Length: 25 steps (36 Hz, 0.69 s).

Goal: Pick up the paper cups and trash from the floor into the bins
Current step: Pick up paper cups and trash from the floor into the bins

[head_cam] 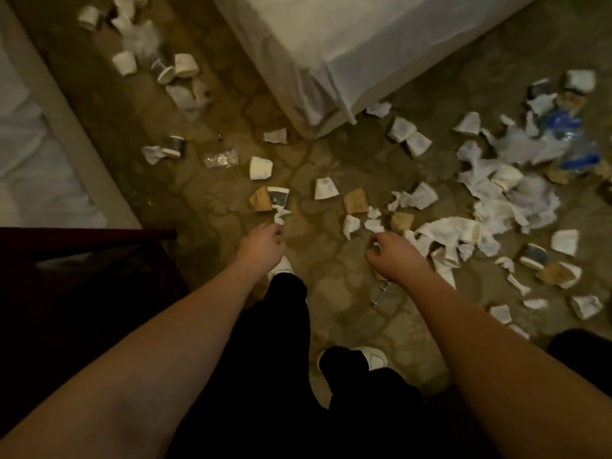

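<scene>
Two bare hands reach down over a carpet strewn with paper cups and torn tissue.

The left hand [261, 241], at centre frame, pinches a crumpled tissue scrap [280, 216]; the right hand [390, 256] hangs loosely curled, holding nothing that I can see. The nearest paper cup [279, 197], just above the scrap, is probably light and easily crushed, so best taken gently round its wall.

Both forearms are bare to the frame edge, entering from 7 and 5 o'clock; the left hand [261, 241] and right hand [392, 256] wear nothing. Loose black fabric trousers [288, 326] cover the legs. White low-top shoes [372, 356] show at centre and 6 o'clock.
</scene>
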{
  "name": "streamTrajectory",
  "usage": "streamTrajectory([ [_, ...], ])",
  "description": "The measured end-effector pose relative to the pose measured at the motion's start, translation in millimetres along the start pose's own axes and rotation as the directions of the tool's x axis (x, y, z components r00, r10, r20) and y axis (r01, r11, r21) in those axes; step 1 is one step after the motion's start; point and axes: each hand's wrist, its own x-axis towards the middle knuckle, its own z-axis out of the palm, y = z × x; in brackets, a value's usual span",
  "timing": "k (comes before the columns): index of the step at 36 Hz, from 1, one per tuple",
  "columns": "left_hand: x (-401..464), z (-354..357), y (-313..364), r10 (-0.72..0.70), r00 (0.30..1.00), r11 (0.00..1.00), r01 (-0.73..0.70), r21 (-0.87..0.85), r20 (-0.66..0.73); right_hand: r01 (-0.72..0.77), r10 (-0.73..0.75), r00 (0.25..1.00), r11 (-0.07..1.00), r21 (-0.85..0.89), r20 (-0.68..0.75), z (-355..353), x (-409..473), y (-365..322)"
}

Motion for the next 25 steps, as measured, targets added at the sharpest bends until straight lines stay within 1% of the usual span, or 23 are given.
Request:
streamTrajectory([
  [6,60.9,-44.9,-69.6,-0.069,0.996,0.994,0.073,-0.086,0.052,0.019,-0.006,0.992,0.994,-0.107,0.125,7.8,68.2,-87.4],
  [12,113.0,-59.3,-123.9,-0.151,0.983,0.961,0.171,-0.219,0.103,0.033,0.0,0.979,0.987,-0.156,0.206,23.5,138.3,-138.9],
  [15,138.4,-50.8,-141.5,-0.179,0.976,0.946,0.206,-0.249,0.128,0.017,0.026,0.967,0.986,-0.165,0.253,39.9,173.5,-149.1],
  [19,174.4,-23.5,-161.3,-0.217,0.959,0.916,0.265,-0.3,0.182,0.038,0.022,0.954,0.98,-0.197,0.297,70.0,221.7,-154.4],
  [22,206.6,5.8,-174.7,-0.25,0.944,0.881,0.315,-0.354,0.216,0.038,0.023,0.953,0.98,-0.195,0.301,97.9,263.1,-154.9],
  [25,243.6,35.2,-188.1,-0.292,0.928,0.841,0.364,-0.4,0.23,0.075,-0.001,0.954,0.969,-0.234,0.299,135.1,311.3,-155.2],
])
